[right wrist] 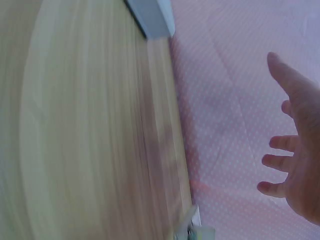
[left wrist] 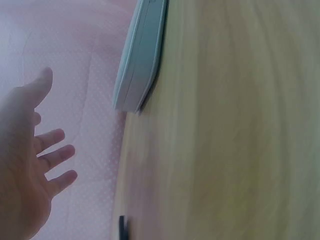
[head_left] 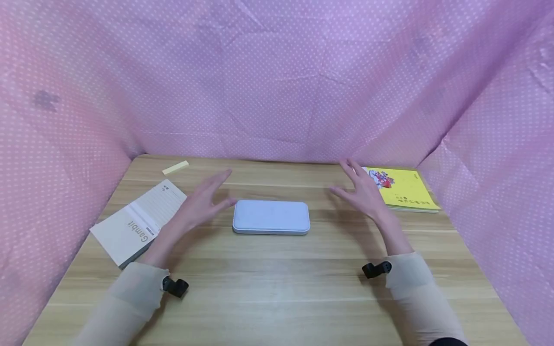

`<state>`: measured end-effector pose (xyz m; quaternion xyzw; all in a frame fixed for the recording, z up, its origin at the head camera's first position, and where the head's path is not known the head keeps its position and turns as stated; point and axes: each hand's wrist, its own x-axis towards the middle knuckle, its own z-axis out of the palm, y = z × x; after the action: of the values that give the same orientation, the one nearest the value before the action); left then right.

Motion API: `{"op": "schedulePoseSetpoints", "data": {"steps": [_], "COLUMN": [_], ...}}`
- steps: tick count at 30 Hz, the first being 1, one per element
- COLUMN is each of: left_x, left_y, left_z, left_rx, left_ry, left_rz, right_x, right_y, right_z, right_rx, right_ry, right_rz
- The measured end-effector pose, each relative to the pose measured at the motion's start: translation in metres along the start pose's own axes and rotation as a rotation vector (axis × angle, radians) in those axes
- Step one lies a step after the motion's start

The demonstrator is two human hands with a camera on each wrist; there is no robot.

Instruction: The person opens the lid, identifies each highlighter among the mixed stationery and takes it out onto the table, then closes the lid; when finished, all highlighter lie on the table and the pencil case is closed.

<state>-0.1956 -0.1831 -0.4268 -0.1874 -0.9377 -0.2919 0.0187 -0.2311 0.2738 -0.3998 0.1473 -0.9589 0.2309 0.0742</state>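
Note:
A pale blue-white rectangular case [head_left: 271, 216] with rounded corners lies closed in the middle of the wooden table. My left hand [head_left: 201, 203] hovers just left of it, fingers spread and thumb toward the case's left end; it holds nothing. On the other side my right hand [head_left: 360, 191] is raised above the table, farther from the case, with its fingers apart and nothing in them. In the left wrist view the case [left wrist: 139, 57] shows its side edge, apart from the hand. A corner of the case [right wrist: 154, 17] appears at the top of the right wrist view.
A white notebook marked Gambit [head_left: 134, 225] lies at the left, partly behind my left forearm. Beyond it is a small pale yellow strip [head_left: 175, 167]. A yellow booklet [head_left: 407, 190] sits at the back right. Pink dotted cloth [head_left: 277, 86] encloses the table's back and sides.

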Motion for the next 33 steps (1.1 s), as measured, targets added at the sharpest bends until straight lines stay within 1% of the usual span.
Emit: {"op": "schedulePoseSetpoints", "data": {"steps": [2, 4, 6, 9, 10, 12, 17, 20, 22, 24, 27, 30, 33], "left_x": [-0.001, -0.001, -0.001, -0.001, -0.001, -0.001, -0.001, -0.003, -0.005, -0.007, -0.007, -0.005, -0.005], "left_y": [0.002, 0.002, 0.003, 0.004, 0.005, 0.006, 0.011, 0.012, 0.012, 0.012, 0.012, 0.013, 0.016], "left_z": [0.005, 0.009, 0.011, 0.013, 0.014, 0.015, 0.018, 0.021, 0.022, 0.024, 0.026, 0.027, 0.028], "left_rx": [-0.035, -0.066, -0.084, -0.119, -0.129, -0.133, -0.131, -0.105, -0.071, -0.039, -0.008, 0.014, 0.036], "left_ry": [-0.011, -0.04, -0.087, -0.173, -0.2, -0.234, -0.306, -0.364, -0.392, -0.402, -0.406, -0.409, -0.4], "left_rz": [-0.006, -0.011, -0.01, -0.02, -0.021, -0.021, 0.006, 0.001, -0.008, -0.016, -0.006, -0.001, -0.024], "right_x": [-0.002, -0.004, -0.005, -0.008, -0.009, -0.01, -0.014, -0.018, -0.02, -0.022, -0.024, -0.026, -0.027], "right_y": [-0.005, -0.01, -0.016, -0.024, -0.027, -0.032, -0.046, -0.053, -0.058, -0.063, -0.069, -0.074, -0.077], "right_z": [0.004, 0.007, 0.011, 0.017, 0.019, 0.024, 0.035, 0.043, 0.049, 0.054, 0.061, 0.065, 0.067], "right_rx": [0.048, 0.093, 0.136, 0.201, 0.208, 0.212, 0.162, 0.166, 0.149, 0.125, 0.078, 0.051, 0.028], "right_ry": [-0.009, -0.011, -0.011, -0.017, -0.025, -0.05, -0.129, -0.178, -0.211, -0.246, -0.287, -0.323, -0.354], "right_rz": [0.001, -0.004, -0.017, -0.046, -0.055, -0.076, -0.133, -0.176, -0.214, -0.25, -0.29, -0.299, -0.298]}}
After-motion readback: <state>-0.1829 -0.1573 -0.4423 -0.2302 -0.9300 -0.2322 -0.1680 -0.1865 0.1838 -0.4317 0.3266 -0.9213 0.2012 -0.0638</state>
